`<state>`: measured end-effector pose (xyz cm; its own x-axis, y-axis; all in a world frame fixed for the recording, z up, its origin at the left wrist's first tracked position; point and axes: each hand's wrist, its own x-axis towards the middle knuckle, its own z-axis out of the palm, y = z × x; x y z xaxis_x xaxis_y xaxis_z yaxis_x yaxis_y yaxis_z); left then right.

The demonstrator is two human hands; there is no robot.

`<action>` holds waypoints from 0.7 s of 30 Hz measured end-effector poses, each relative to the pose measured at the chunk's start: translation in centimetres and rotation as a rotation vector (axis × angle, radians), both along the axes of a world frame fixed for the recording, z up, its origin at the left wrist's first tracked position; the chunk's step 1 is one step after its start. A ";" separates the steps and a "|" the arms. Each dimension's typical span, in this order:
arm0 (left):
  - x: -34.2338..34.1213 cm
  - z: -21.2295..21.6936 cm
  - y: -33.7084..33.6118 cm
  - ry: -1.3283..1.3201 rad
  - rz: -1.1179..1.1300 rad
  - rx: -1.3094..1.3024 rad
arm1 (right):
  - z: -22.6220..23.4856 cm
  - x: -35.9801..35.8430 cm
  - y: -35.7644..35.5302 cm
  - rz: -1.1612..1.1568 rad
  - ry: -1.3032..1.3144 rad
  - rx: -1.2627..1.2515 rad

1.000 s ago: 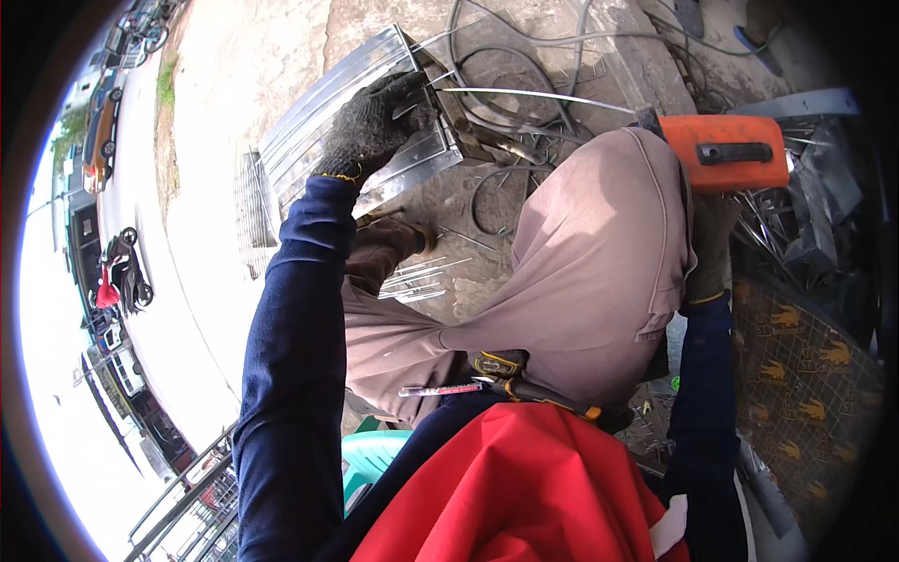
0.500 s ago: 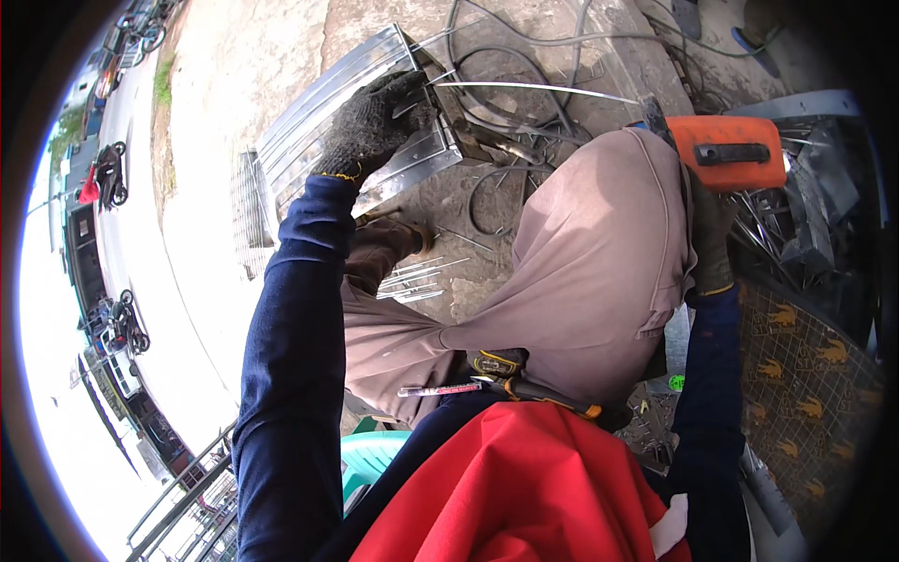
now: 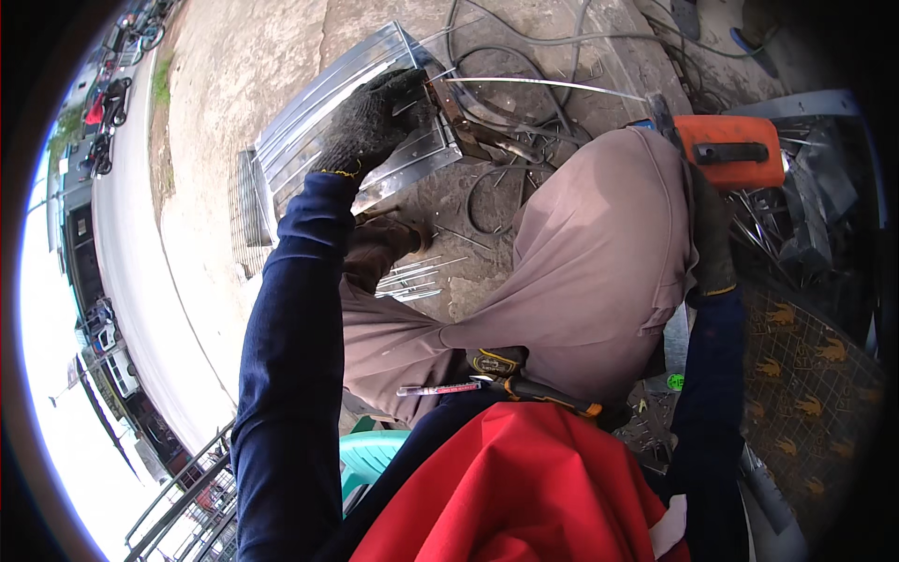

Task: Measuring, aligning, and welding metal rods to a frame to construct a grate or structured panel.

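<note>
My left hand (image 3: 375,117), in a dark knitted glove, rests on a shiny ribbed metal frame (image 3: 304,122), its fingers bent over the end near a rusty brown piece (image 3: 448,105). My right hand (image 3: 714,234), also gloved, is beside my right knee, which hides most of its fingers. Beyond the knee juts the dark head of an electrode holder (image 3: 661,117), in line with that hand. A thin pale welding rod (image 3: 552,84) reaches leftward from the holder, its far tip close to the rusty end of the frame.
An orange case with a black handle (image 3: 730,152) stands right of my knee, near metal scraps (image 3: 815,211). Cables (image 3: 524,56) coil on the concrete ahead. Several cut rods (image 3: 407,279) lie by my foot. A patterned board (image 3: 805,384) is at right, a road (image 3: 140,253) at left.
The welding rod and its holder have shifted slightly right, and the rod's tip has drawn back a little from my left hand. That hand stays on the frame. Motorbikes on the road have moved.
</note>
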<state>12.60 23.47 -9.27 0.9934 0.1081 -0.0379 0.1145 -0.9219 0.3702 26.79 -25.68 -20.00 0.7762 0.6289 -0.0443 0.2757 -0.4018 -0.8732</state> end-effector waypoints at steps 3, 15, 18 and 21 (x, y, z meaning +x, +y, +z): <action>0.0 -0.1 0.1 0.002 -0.006 -0.030 | 2.1 -0.6 0.6 0.032 -0.320 -0.227; -0.1 -0.7 0.5 -0.077 -0.013 -0.039 | 5.6 -2.9 -0.9 0.082 -0.746 -0.532; -0.3 -0.5 0.6 -0.043 -0.005 0.012 | 9.0 -3.9 -2.9 -0.016 -0.270 -0.347; -0.4 -0.4 0.8 -0.022 -0.025 0.028 | 9.6 -4.2 -3.5 -0.133 0.017 -0.244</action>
<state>12.25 24.26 -9.63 0.9963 0.0843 -0.0135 0.0838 -0.9344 0.3463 22.61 -29.19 -10.36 0.8493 0.4904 -0.1953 0.1925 -0.6323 -0.7504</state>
